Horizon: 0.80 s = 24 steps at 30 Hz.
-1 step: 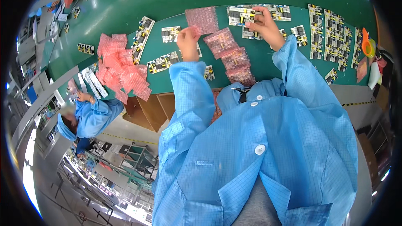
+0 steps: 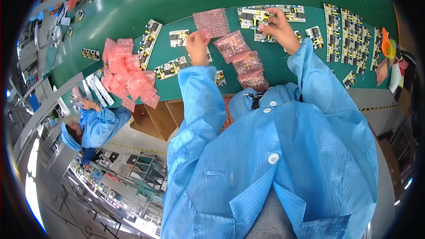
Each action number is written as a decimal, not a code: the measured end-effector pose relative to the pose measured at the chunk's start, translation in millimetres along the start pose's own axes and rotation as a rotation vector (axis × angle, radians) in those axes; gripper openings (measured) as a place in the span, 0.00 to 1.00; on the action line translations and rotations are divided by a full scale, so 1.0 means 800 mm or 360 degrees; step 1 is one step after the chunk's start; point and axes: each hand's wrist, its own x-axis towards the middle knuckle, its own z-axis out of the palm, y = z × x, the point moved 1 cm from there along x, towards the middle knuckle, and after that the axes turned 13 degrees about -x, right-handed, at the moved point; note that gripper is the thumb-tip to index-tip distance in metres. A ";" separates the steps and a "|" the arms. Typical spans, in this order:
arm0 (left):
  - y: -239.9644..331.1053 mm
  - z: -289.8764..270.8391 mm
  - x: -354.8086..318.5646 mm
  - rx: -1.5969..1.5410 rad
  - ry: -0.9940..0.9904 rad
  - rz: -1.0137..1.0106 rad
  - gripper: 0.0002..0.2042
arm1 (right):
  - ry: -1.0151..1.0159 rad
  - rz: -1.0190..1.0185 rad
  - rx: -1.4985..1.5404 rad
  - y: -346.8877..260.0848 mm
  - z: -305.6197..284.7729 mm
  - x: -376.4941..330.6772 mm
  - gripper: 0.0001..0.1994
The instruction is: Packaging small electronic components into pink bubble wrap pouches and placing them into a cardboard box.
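My left hand [image 2: 198, 48] is closed, its fingertips pinching the near left edge of a pink bubble-wrap bag [image 2: 212, 23] that lies flat on the green table. A white circuit board [image 2: 253, 19] with black, yellow and blue parts is gripped at its right end by my right hand [image 2: 281, 32], between thumb and fingers. That board is held over other boards on the table. Near my left hand lie a smaller board [image 2: 179, 38] and a longer one [image 2: 171, 67]. Between my arms, bubble-wrap bags [image 2: 233, 45] with boards showing through them overlap in a row toward me.
A heap of pink bubble-wrap bags [image 2: 126, 68] covers the table's left part beside a long board strip [image 2: 149, 44]. Board panels [image 2: 349, 35] stand in columns at right, near an orange tape dispenser [image 2: 388, 46]. A co-worker in blue [image 2: 104, 126] is at far left.
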 end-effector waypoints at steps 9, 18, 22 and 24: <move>0.013 0.018 0.025 0.0832 -0.0207 0.0045 0.15 | -0.0095 -0.0056 0.0160 0.029 0.002 -0.006 0.32; 0.015 0.068 0.000 0.1827 -0.1062 0.1243 0.09 | -0.0134 -0.0058 -0.0005 0.018 0.016 0.003 0.28; -0.006 0.069 0.020 0.1818 -0.0839 0.1027 0.07 | -0.0070 -0.0136 -0.0072 0.019 0.023 0.012 0.30; -0.006 0.066 0.024 0.1782 -0.0825 0.1004 0.06 | -0.0091 -0.0106 -0.0101 0.012 0.028 0.021 0.29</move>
